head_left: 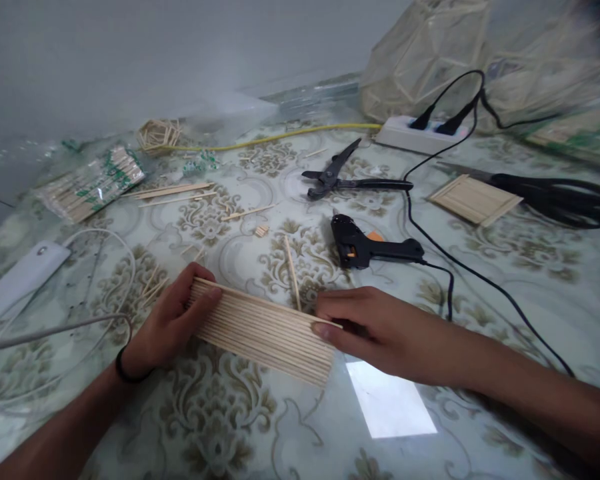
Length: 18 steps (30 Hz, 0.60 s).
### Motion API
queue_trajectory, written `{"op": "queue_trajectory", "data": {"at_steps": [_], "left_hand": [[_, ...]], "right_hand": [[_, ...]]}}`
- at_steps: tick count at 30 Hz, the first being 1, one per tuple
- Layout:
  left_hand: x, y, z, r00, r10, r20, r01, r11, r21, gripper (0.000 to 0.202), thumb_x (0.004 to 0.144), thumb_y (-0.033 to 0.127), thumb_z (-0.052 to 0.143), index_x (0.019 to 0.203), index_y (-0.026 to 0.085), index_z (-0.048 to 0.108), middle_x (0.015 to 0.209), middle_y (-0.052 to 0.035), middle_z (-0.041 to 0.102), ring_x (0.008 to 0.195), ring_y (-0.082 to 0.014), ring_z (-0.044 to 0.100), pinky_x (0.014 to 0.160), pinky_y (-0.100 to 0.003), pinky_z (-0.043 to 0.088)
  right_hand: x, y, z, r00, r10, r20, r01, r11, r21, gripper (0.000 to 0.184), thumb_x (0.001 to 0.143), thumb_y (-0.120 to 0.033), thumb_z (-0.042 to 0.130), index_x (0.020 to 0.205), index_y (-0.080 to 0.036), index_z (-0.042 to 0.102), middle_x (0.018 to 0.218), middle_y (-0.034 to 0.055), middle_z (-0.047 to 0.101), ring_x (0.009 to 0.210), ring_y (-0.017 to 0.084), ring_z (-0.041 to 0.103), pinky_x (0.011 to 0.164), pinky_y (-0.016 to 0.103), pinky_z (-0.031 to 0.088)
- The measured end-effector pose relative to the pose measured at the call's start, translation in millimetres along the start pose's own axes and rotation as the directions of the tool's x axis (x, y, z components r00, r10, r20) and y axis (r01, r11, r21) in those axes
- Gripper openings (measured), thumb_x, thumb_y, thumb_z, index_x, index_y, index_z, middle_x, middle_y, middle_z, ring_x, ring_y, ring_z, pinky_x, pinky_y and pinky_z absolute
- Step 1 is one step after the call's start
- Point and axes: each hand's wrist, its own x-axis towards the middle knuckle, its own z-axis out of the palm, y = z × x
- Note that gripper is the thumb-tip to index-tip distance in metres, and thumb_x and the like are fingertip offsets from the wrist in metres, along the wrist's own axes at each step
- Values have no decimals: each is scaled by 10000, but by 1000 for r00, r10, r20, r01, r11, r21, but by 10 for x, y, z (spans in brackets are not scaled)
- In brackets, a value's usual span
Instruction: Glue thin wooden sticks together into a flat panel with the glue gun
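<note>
A flat panel of thin wooden sticks, laid side by side, is held tilted above the patterned table. My left hand grips its left end, thumb on the front face and fingers behind. At the upper right corner my right hand pinches the panel's top edge, where one stick pokes out a little. Just beyond the panel a single loose stick lies on the table. A black glue gun rests on its side farther off, past my right hand.
Behind the glue gun lie black cutters. Large scissors and a small wooden panel are at right. A power strip with black cords stands at the back. Bagged sticks and a white adapter occupy the left.
</note>
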Motion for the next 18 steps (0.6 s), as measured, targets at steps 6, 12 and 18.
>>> {"op": "queue_trajectory", "data": {"at_steps": [6, 12, 18], "left_hand": [[-8, 5, -7, 1000, 6, -2, -6, 1000, 12, 388, 993, 616, 546, 1028, 230, 577, 737, 46, 540, 659, -138, 491, 600, -254, 400], [-5, 20, -2, 1000, -3, -15, 3, 1000, 14, 395, 987, 623, 561, 1025, 230, 582, 751, 42, 551, 663, -139, 501, 605, -256, 408], [-24, 28, -9, 1000, -6, -26, 7, 1000, 18, 393, 987, 620, 561, 1020, 229, 584, 739, 42, 551, 652, -141, 498, 588, -252, 404]], "right_hand": [[-2, -30, -17, 1000, -3, -11, 3, 1000, 14, 557, 1078, -573, 388, 763, -120, 467, 765, 13, 499, 727, 37, 444, 727, 204, 328], [0, -24, -15, 1000, 0, -14, 0, 1000, 15, 551, 1073, -571, 412, 761, -120, 472, 756, 7, 496, 716, 34, 445, 722, 199, 330], [1, -34, -14, 1000, -11, -24, 12, 1000, 19, 530, 1076, -534, 419, 755, -116, 477, 759, 6, 505, 714, 26, 446, 711, 191, 327]]}}
